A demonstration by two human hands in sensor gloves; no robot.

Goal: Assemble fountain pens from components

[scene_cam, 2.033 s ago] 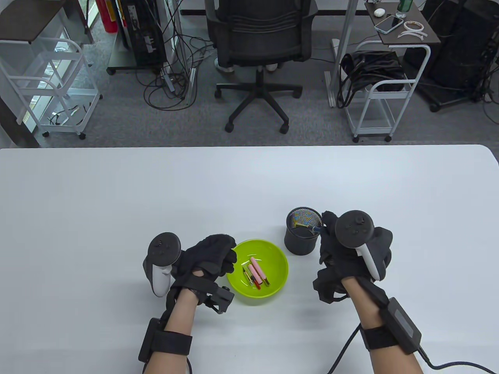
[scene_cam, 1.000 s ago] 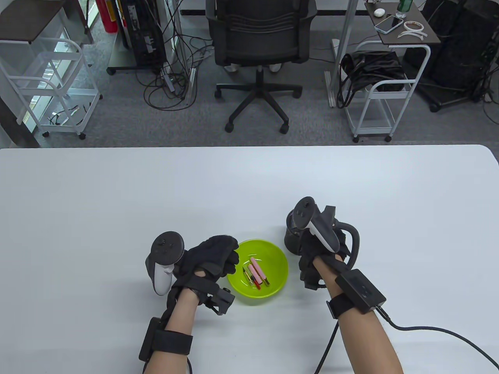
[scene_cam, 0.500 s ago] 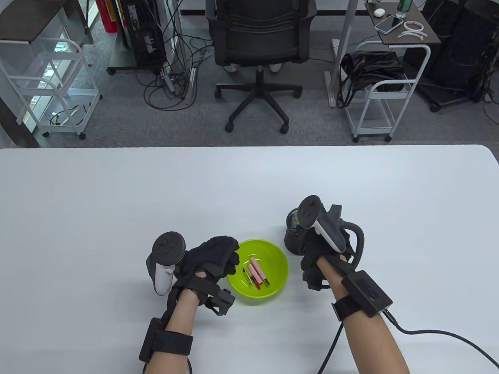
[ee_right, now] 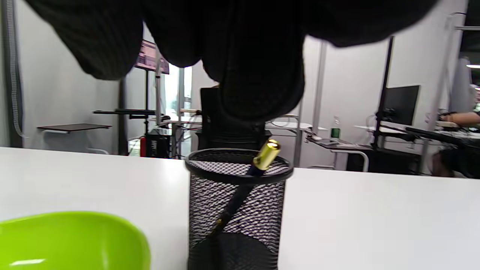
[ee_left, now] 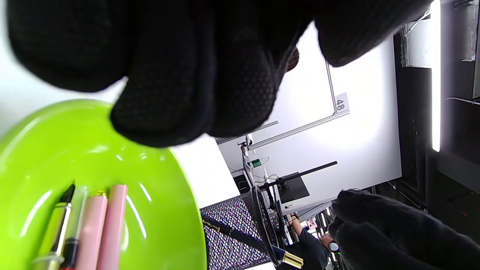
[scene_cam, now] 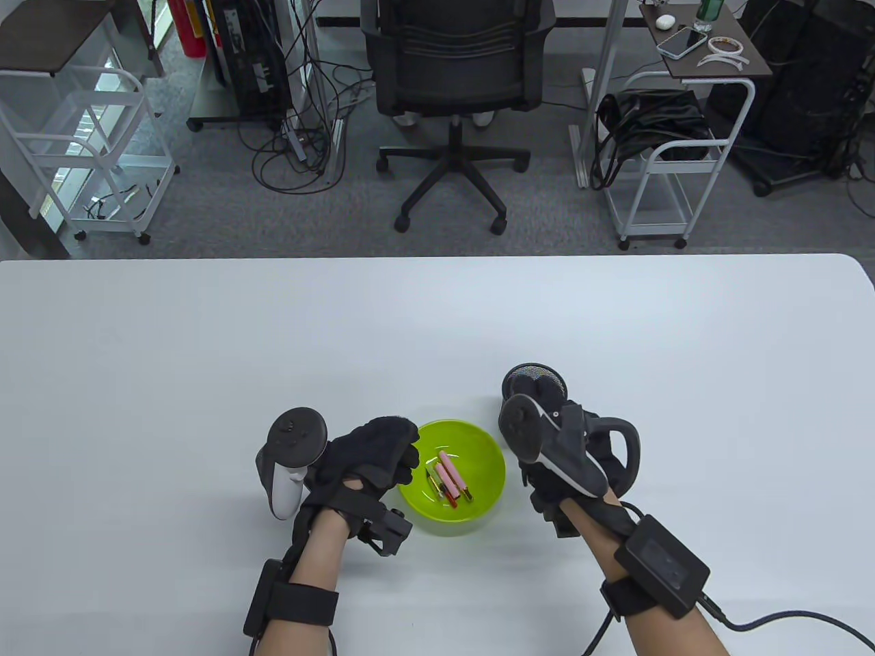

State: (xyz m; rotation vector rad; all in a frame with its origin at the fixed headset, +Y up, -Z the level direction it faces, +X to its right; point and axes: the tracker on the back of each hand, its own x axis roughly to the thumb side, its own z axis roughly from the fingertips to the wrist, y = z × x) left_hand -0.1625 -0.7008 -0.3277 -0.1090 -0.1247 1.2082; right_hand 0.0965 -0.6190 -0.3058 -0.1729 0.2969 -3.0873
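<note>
Hovering my empty right hand (scene_cam: 574, 465) near the mesh cup (ee_right: 236, 210), pen (ee_right: 245, 180) inside, my left hand (scene_cam: 369, 454) waits loosely curled, holding nothing, by the green bowl (scene_cam: 489, 495) for parts.

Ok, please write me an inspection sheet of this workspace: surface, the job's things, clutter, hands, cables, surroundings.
Surface: white table, no marks seen.
Job's things: green bowl holds pink pen parts and a nib piece, lying side by side. Black mesh cup stands behind the bowl, to its right; a dark pen with gold end leans inside it.
Clutter: nothing seen on the table.
Hands: left hand rests at the bowl's left rim, fingers curled, nothing seen in it. Right hand is in front of the cup; its grip cannot be told.
Cables: one cable runs from the right wrist across the table.
Surroundings: office chair, white carts, floor cables.
</note>
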